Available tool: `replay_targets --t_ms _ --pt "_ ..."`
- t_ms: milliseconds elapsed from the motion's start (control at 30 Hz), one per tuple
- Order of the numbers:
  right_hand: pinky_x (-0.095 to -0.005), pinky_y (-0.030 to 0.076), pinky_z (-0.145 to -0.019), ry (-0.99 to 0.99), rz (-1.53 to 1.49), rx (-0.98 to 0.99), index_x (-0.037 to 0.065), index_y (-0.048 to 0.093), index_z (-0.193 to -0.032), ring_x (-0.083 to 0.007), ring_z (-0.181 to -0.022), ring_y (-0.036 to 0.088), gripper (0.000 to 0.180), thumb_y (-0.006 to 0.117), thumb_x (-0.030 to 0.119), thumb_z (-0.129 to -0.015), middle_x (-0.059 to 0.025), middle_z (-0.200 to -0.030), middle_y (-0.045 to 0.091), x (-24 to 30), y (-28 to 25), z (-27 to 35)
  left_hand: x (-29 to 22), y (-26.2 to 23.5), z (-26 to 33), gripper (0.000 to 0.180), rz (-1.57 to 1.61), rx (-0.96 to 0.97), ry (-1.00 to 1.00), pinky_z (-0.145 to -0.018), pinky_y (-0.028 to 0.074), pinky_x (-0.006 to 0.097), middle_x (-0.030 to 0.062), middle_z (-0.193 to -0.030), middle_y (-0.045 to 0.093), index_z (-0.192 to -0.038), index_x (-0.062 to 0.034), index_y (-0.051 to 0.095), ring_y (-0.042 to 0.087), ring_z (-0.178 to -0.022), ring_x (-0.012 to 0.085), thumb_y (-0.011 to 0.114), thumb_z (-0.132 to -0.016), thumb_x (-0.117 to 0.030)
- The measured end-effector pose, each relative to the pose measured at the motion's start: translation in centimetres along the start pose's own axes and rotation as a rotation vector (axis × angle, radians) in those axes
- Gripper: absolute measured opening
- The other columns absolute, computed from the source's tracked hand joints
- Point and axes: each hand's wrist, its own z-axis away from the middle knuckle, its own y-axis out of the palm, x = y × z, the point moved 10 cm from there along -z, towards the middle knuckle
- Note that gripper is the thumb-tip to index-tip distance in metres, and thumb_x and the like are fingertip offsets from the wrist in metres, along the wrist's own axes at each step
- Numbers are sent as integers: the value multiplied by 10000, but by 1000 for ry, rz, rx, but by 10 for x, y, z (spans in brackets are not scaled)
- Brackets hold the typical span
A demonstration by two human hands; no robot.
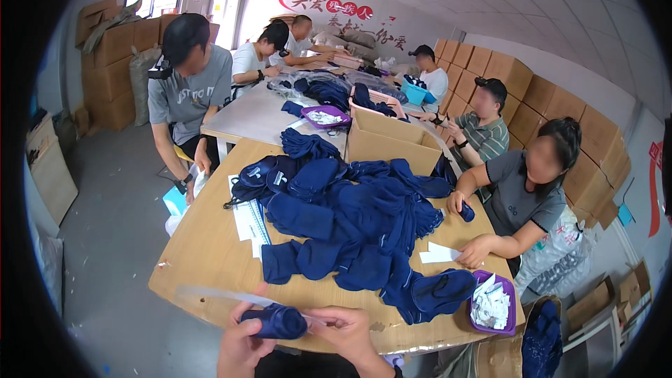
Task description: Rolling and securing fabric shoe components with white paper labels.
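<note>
the left hand (241, 339) grips a navy roll (283, 323) over the desk's (189, 259) near edge; the right hand (348, 336) pinches what looks like one end of a clear strip (224, 297), which juts out left of the roll. the step seems to be banding the roll; the next move calls for keeping it tight while drawing the strip round. beyond lies heaped navy cloth (364, 203), then a box (381, 143).
</note>
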Motion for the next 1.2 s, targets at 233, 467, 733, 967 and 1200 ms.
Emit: replay_targets --t_ms 233,467,733,967,1200 --pt "-220 523 -765 43 -52 8 -51 625 -1158 -101 -897 637 320 681 -5 -847 -90 -1040 687 3 17 3 -25 7 8 1101 -288 -232 265 -358 400 201 135 -763 639 -1485 7 161 548 -443 120 744 -565 -154" --pt "-215 497 -804 31 -198 -41 -81 571 -1208 -110 -955 623 383 658 -56 -836 -106 -1064 669 -8 19 7 -34 23 10 1142 -249 -169 379 -808 533 319 195 -932 663 -1494 -14 134 679 -871 246 761 -539 12" --pt "-207 483 -797 104 -265 -126 -103 580 -1172 -95 -928 612 386 636 -118 -791 -81 -1024 659 -15 20 6 -22 7 13 688 -403 -199 367 -815 520 296 175 -987 667 -1210 29 503 661 -880 189 799 -589 -8" --pt "-222 487 -825 118 -313 -132 -101 566 -1189 -109 -949 617 414 609 -140 -779 -96 -1042 654 -23 17 10 -14 7 11 378 -396 -147 343 -677 546 275 186 -935 676 -1021 72 645 669 -733 187 760 -661 53" --pt "-273 501 -870 44 -327 75 -118 487 -1273 -154 -993 615 491 639 -126 -806 -120 -1143 614 0 27 6 -12 2 9 387 -271 -69 384 -556 559 265 232 -967 664 -1049 75 639 676 -644 219 746 -677 66"
